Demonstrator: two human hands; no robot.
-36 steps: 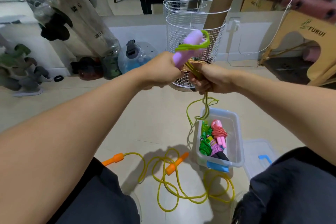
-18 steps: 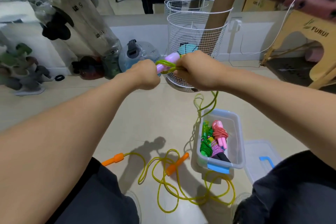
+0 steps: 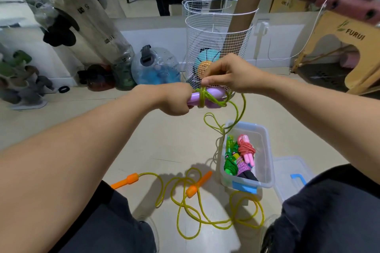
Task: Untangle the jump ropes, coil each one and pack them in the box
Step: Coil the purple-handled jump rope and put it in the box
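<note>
- The left hand (image 3: 174, 98) is closed around one end of the purple handles (image 3: 207, 99), held level out in front; green rope (image 3: 202, 96) is wound around the handles just beside its knuckles
- The right hand (image 3: 230, 74) sits just above the handles, its fingertips pinching the green rope at the wraps; the two hands are close together
- From under the right hand the loose rope hangs in loops down toward the clear box (image 3: 265, 150) on the floor below; inside the box lie coiled ropes, green, pink and purple
- Below the left hand, nearer the person, a yellow rope with orange handles (image 3: 131, 179) sprawls uncoiled on the floor; one loop lies in front of the box
- A clear lid (image 3: 287, 168) lies right of the box; a white wire basket (image 3: 216, 37) stands beyond the hands
</note>
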